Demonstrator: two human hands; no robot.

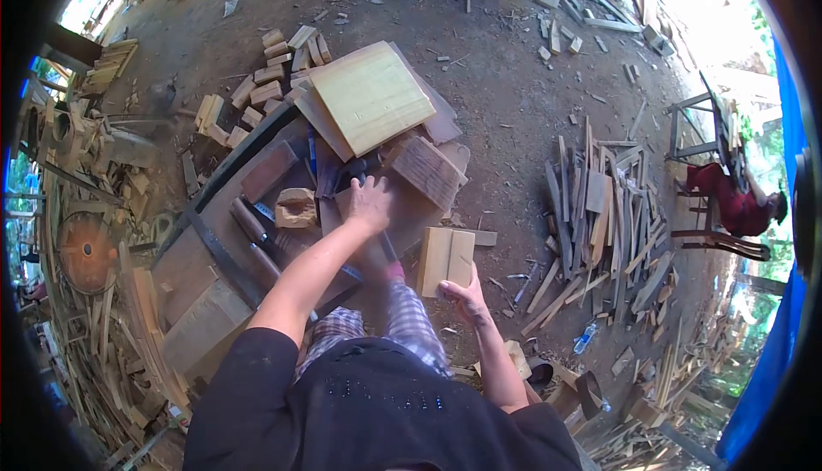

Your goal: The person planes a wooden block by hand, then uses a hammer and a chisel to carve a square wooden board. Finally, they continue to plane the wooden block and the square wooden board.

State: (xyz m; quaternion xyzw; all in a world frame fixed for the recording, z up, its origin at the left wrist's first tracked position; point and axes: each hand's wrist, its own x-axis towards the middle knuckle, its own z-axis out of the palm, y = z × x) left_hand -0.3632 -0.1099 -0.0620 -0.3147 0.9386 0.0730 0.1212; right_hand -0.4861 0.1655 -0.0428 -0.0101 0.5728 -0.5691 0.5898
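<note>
Head view: pale board (370, 94), offcuts (265, 86), slat pile (599, 214) near held block (445, 259)

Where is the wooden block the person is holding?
In the head view, the wooden block sits right of centre, gripped by the right hand, beside the workbench where the left hand rests.

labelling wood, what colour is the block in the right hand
Pale tan bare wood block, held by the right hand; head view.
</note>
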